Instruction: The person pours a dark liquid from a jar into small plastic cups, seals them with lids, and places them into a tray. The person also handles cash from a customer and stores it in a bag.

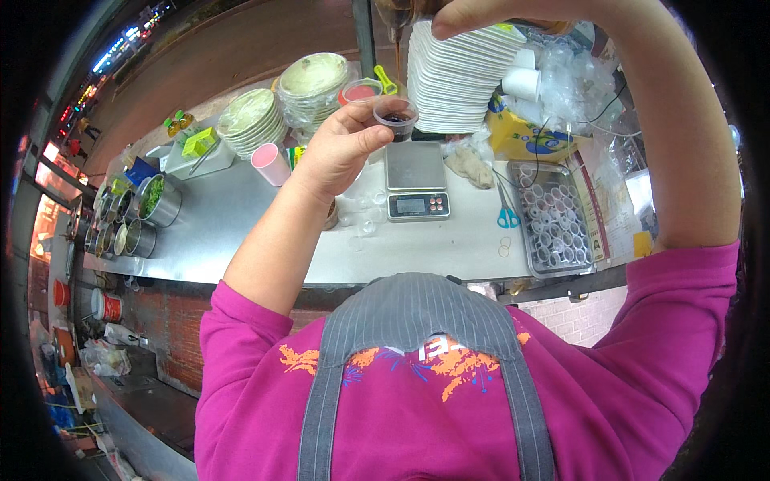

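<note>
My left hand (346, 144) holds a small clear plastic cup (395, 118) with dark liquid in it, above the back edge of a digital kitchen scale (416, 174). My right hand (499, 13) is raised at the top edge, partly cut off, gripping a tilted bottle (397, 13) of which only part shows. A thin brown stream runs down from the bottle's mouth towards the cup. Just behind the left hand is a round clear rim over something red (361, 92). A yellow-green handled tool (385, 80) lies behind the cup.
Stacked white foam trays (451, 78) stand behind the scale. Wrapped bowls (252, 120) and a pink cup (271, 164) are at left, metal pots (159, 201) farther left. Teal scissors (508, 213) and a tray of small cups (553, 222) lie right. Clear lids (368, 225) lie near my left forearm.
</note>
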Motion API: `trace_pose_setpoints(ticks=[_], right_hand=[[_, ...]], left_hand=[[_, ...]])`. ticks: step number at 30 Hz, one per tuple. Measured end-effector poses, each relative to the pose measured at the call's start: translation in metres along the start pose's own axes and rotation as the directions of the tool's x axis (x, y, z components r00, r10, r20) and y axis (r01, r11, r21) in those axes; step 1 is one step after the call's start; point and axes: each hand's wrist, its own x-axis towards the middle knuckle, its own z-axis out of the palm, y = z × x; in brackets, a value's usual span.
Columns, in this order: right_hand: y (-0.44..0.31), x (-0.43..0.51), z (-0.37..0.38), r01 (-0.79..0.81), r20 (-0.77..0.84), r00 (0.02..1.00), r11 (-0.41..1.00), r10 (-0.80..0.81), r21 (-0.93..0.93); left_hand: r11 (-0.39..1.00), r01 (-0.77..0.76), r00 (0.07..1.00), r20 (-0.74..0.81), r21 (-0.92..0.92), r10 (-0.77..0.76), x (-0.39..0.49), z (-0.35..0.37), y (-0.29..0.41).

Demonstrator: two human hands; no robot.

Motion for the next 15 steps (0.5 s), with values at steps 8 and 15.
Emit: trace_pose_setpoints(ticks=[8, 15], right_hand=[[-0.002, -0.012, 0.013, -0.117, 0.010, 0.993, 0.993, 0.117, -0.017], [0.022, -0.018, 0.031, -0.006, 0.062, 0.998, 0.992, -0.002, 0.130]], left_hand=[[1.000, 0.024, 0.999, 0.030, -0.006, -0.024, 0.000, 0.005, -0.004], [0.998, 0.058, 0.998, 0.023, 0.004, -0.058, 0.009, 0.014, -0.020]])
